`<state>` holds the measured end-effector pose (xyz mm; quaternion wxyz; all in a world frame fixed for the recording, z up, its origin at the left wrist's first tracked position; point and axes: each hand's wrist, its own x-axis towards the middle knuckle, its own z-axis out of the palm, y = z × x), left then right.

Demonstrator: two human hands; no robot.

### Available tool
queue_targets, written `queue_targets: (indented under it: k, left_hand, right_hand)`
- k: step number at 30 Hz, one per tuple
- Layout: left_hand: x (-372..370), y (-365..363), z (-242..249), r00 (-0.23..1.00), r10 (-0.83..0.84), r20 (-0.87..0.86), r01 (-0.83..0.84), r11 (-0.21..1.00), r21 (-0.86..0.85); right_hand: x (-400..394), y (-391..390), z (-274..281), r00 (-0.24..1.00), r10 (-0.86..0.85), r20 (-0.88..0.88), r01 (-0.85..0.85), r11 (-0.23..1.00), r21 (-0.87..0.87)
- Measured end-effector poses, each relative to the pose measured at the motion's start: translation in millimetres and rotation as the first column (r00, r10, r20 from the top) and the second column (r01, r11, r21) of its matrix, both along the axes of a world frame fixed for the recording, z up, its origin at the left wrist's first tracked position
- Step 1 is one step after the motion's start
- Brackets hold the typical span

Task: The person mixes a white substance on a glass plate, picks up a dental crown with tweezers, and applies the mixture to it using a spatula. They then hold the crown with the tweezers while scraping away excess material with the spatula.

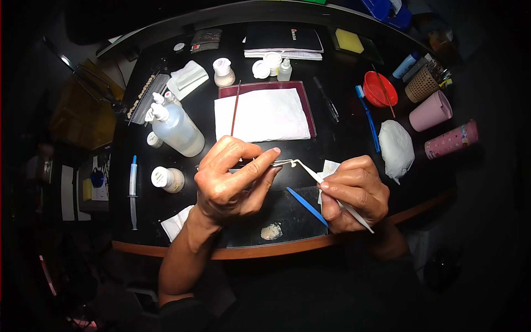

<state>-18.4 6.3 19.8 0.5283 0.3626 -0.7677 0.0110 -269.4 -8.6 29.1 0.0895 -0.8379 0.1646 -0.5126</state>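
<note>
My left hand [235,177] pinches metal tweezers [283,162] that point right, with a tiny whitish piece [293,164] at their tips. Between the fingers of my right hand [354,193] is a slim white tool [354,212], held like a pen; its bent tip meets or nearly meets the small piece. A blue stick [307,207] lies on the dark plate beside my right hand. Below the hands, on the same plate, is a beige lump [271,231]. Behind them a white paper towel [268,113] rests on a maroon pad, with a thin brush [236,108] across it.
A clear pump bottle [178,131] and a lidded jar [168,180] stand left of my left hand. To the right are a white cloth bundle [396,150], a blue toothbrush [369,123], a red bowl [380,88] and a pink cup [430,111]. The wooden table edge [265,253] runs in front.
</note>
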Motion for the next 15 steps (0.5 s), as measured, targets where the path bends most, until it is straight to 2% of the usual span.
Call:
queue_targets:
  k: [15]
  left_hand:
    - [0.4,0.5,-1.2,1.0,0.005,-0.008,-0.005,1.0,0.025]
  right_hand:
    - [-4.5,3.5,2.5,1.0,-0.026,0.017,0.026,1.0,0.016]
